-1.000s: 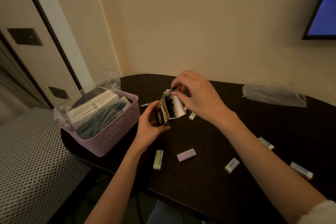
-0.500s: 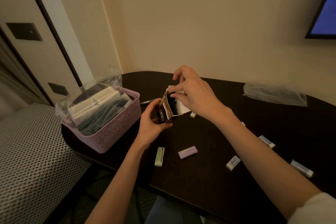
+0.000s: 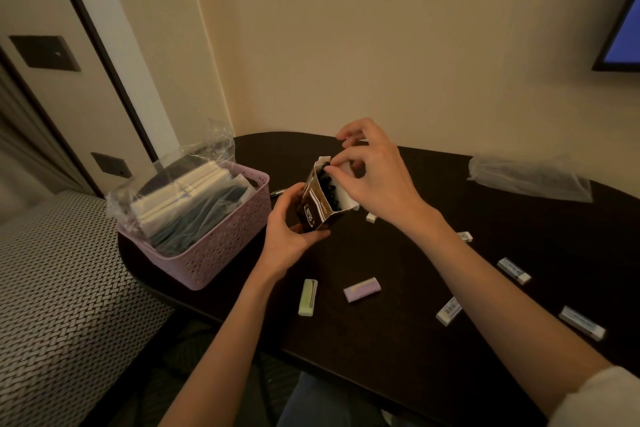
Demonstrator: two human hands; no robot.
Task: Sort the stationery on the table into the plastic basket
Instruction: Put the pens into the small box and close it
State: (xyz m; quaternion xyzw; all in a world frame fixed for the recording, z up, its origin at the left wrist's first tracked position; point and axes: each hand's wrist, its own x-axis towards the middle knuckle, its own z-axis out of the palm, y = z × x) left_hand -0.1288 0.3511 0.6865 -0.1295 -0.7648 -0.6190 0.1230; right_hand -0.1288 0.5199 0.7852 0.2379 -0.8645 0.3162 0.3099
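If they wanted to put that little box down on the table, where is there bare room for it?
Bare tabletop lies under the box, between the pink basket and the small eraser, and at the far edge towards the plastic bag. It is crowded nearer: the green eraser, purple eraser and the white erasers on the right.

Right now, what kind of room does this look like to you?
Probably a hotel room or small bedroom, not an office. A wall-mounted screen hangs over a dark rounded table pushed against a plain wall, a woven-pattern upholstered seat or bed sits beside it, and dark switch plates flank a door.
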